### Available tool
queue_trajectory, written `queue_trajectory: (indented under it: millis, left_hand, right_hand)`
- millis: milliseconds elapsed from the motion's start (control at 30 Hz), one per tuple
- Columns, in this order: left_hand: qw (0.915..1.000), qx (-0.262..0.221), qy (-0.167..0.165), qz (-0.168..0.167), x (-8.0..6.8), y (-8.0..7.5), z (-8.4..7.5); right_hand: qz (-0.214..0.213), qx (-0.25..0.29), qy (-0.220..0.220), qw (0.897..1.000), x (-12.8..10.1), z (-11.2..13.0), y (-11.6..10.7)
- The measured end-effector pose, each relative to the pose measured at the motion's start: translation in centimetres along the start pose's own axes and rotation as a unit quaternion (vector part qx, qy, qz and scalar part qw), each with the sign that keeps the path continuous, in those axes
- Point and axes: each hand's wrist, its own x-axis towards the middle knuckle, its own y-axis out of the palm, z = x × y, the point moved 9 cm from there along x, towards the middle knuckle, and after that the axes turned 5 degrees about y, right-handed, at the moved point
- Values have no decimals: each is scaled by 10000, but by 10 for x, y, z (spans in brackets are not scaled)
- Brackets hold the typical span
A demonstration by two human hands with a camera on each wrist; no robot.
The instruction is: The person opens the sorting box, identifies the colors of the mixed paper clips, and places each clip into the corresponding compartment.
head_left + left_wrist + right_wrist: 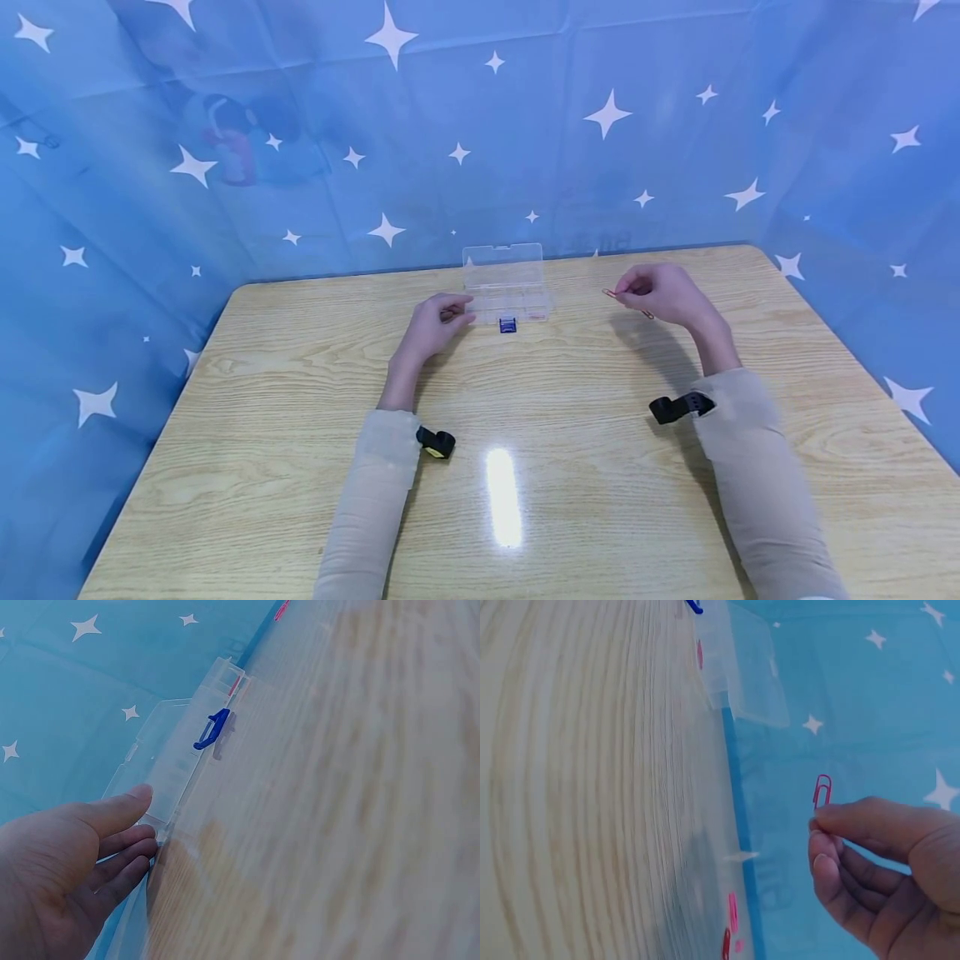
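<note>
A clear plastic box [504, 304] with compartments stands at the back of the table, its lid [502, 265] raised. A blue latch-like part [213, 729] juts from its front edge. My left hand [437, 323] holds the box's left end, thumb and fingertips at the corner. To the right of the box, my right hand [667, 293] pinches a red paper clip [823, 789] between thumb and forefinger, raised over the table. Something red [700, 654] shows through the box near its right end.
Below the right hand, a pink paper clip [733, 911] and a red one [726, 943] lie on the wood-grain table [247, 433]. A blue curtain [495, 125] with white stars hangs behind the table's back edge. Each sleeve carries a black wrist camera [437, 442].
</note>
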Motion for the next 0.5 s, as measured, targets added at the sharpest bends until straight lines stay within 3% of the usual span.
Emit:
queue_trajectory:
  millis: [500]
  left_hand:
    - [10000, -27, -12, 59, 0, 1, 2]
  right_hand:
    - [66, 141, -288, 9995, 19, 22, 24]
